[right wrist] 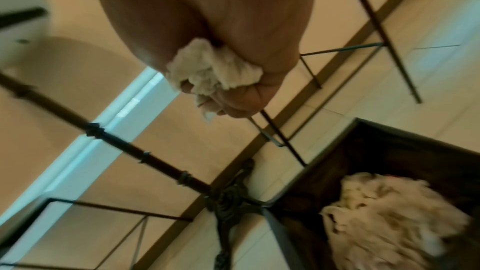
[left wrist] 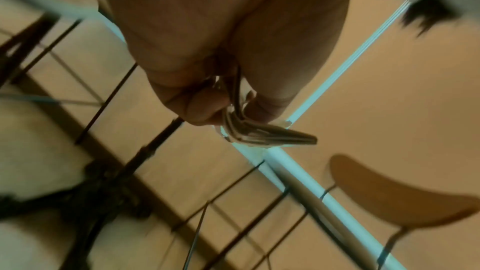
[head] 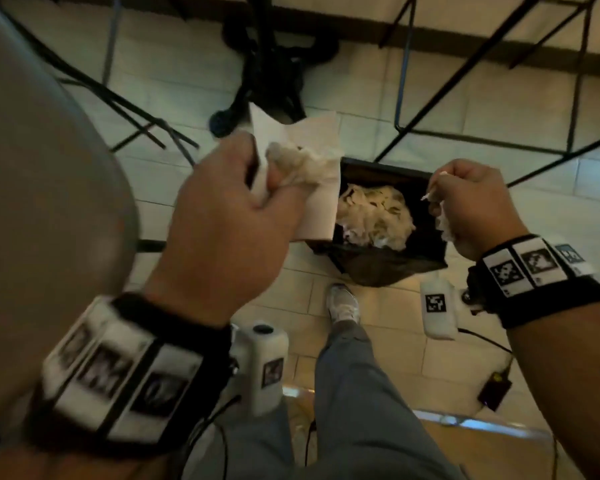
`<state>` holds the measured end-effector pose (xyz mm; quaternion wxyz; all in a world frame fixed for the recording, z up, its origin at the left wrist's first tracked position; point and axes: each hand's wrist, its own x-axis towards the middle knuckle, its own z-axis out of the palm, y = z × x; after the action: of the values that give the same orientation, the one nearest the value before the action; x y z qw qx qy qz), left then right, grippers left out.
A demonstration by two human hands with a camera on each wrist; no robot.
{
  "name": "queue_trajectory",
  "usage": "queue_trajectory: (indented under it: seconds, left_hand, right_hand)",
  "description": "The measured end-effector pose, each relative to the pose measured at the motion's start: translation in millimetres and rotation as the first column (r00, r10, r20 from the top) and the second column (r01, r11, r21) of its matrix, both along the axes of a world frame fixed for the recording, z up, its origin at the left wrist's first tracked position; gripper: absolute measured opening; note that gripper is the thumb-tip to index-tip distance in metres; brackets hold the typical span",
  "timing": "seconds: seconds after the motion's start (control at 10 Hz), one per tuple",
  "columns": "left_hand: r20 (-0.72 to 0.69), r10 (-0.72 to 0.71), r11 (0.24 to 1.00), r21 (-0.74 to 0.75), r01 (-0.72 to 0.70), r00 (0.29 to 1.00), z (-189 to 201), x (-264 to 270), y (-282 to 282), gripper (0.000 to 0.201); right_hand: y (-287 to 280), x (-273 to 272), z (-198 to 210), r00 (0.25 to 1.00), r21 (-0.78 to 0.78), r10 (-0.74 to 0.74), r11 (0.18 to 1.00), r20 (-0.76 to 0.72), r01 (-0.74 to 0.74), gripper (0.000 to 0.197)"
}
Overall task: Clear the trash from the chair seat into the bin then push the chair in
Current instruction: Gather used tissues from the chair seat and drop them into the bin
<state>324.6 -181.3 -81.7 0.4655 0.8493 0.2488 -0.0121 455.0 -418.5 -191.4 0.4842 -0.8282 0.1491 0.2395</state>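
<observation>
My left hand (head: 271,174) grips folded white paper (head: 321,199) and a crumpled tissue (head: 291,159), held just left of the bin. In the left wrist view the folded paper (left wrist: 272,136) sticks out between thumb and fingers. My right hand (head: 437,199) holds a crumpled tissue (head: 445,226) above the bin's right rim; the right wrist view shows that tissue (right wrist: 213,70) bulging from the fist. The black lined bin (head: 378,268) stands on the floor, with white crumpled paper (head: 374,216) inside it. A wooden chair (left wrist: 389,196) shows in the left wrist view.
A round grey tabletop (head: 32,168) fills the left side, its black ornate base (head: 267,64) beyond the bin. Black wire chair legs (head: 499,98) stand behind and right of the bin. My leg and shoe (head: 343,303) are just in front of it on the tiled floor.
</observation>
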Motion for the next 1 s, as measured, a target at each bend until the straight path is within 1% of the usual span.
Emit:
queue_trajectory:
  seconds: [0.1,0.2,0.3,0.4,0.5,0.6,0.7,0.8,0.9,1.0]
  left_hand:
    - [-0.176,-0.071,0.997,-0.042,0.065,0.982,-81.8,43.1,-38.2,0.029]
    - [-0.336,-0.144,0.989,-0.07,0.128,0.931,-174.5,74.6,-66.1,0.024]
    - [-0.457,-0.197,0.98,-0.061,0.191,0.867,-250.9,91.8,-79.8,0.016]
    - [-0.552,-0.199,0.977,-0.052,0.205,0.81,-307.8,98.4,-86.8,0.015]
    - [-0.573,-0.162,0.985,-0.046,0.166,0.803,-349.9,99.1,-91.5,0.018]
    - [-0.606,-0.129,0.992,-0.088,0.094,0.785,-379.2,95.1,-94.4,0.028]
    - [-0.615,-0.168,0.958,-0.287,-0.02,0.77,-394.1,88.0,-96.3,0.06]
    - [-0.611,-0.325,0.912,-0.405,0.067,0.722,-399.5,76.5,-92.8,0.084]
    - [-0.592,-0.298,0.906,-0.423,0.027,0.749,-391.8,61.0,-81.1,0.112]
    - [-0.545,-0.303,0.906,-0.418,0.06,0.782,-368.8,40.6,-65.5,0.093]
  right_hand:
    - [-32.4,11.9,-61.7,0.99,-0.063,-0.102,0.993,-0.098,0.096,0.012]
    - [-55.2,28.4,-128.5,0.971,-0.1,-0.135,0.988,-0.195,0.117,0.01]
    - [-71.2,41.0,-190.7,0.958,-0.171,-0.094,0.984,-0.27,0.048,0.013]
    - [-78.5,45.3,-231.4,0.939,-0.273,0.081,0.945,-0.333,-0.178,0.034]
    - [-82.0,45.6,-272.5,0.922,-0.285,-0.095,0.958,-0.375,-0.017,0.04]
    - [-86.7,36.9,-302.1,0.901,-0.254,-0.218,0.959,-0.374,0.126,0.043]
    - [-86.1,24.8,-306.0,0.897,-0.082,-0.225,0.974,-0.38,0.21,0.051]
    - [-75.7,21.7,-302.3,0.804,0.053,-0.303,0.923,-0.512,0.382,0.071]
    - [-80.5,19.8,-311.5,0.817,0.031,-0.301,0.932,-0.491,0.362,0.092]
    - [-69.1,17.1,-309.0,0.867,0.009,-0.263,0.956,-0.423,0.293,0.09]
